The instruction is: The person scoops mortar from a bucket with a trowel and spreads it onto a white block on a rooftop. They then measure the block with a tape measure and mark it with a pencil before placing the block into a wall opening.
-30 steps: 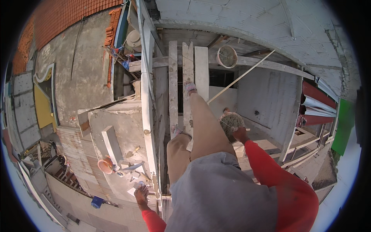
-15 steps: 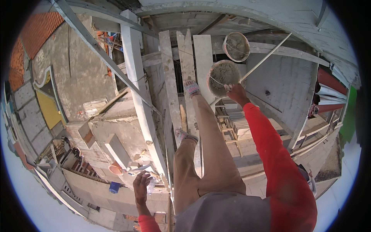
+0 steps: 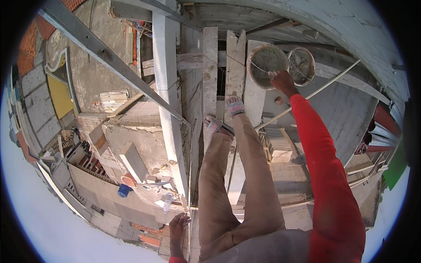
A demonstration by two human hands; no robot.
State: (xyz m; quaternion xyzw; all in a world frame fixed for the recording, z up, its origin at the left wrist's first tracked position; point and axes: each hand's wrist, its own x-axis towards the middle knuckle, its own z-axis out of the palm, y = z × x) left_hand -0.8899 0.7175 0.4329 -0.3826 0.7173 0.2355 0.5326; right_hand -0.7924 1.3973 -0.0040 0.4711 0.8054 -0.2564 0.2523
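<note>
Bright daylight; grey wall (image 3: 344, 116) right; white post (image 3: 166, 83), yellow panel (image 3: 60, 97) left.

**Marked Sandal Straps Seen, but No Words Legible**

No text, label, brand, number or sign can be read in the view from the head. Reddish-pink marks are borne by the greyish strap of the right sandal (image 3: 236, 107), and similar marks are seen on the strap of the left sandal (image 3: 215, 126). Whether lettering or only a pattern is shown there cannot be told, the marks being too small and blurred to be made out.
</note>
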